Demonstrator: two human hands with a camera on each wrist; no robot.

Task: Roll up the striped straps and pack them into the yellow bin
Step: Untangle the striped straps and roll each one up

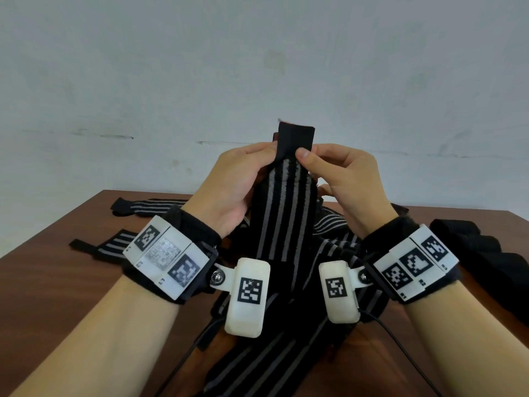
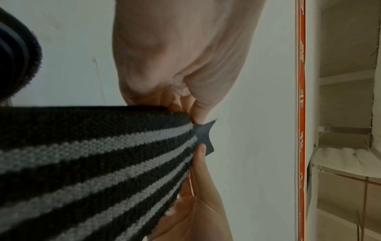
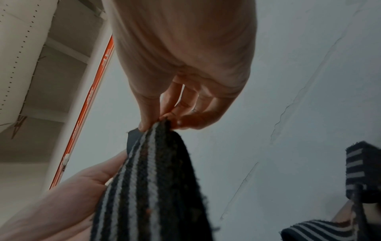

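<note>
Pale wall behind, brown table (image 1: 57, 282) below: left hand (image 1: 229, 184) and right hand (image 1: 340, 173) pinch one strap (image 1: 283, 213) upright between them, unrolled; more straps (image 1: 329, 233) lie loose beneath; no bin visible.

So both hands are up above the brown wooden tabletop (image 1: 51, 282), side by side, with one long black strap with grey stripes (image 1: 282, 219) hanging between them. The left hand (image 1: 229, 190) pinches its left edge near the top and the right hand (image 1: 343, 179) pinches the right edge, with the strap's plain end tab sticking up above both. Right underneath sits a heap of more black-and-grey striped straps (image 1: 329, 245). A couple of loose ones (image 1: 111, 247) lie off to the left, and a dark bundle of fabric (image 1: 486, 253) sits at the far right.
</note>
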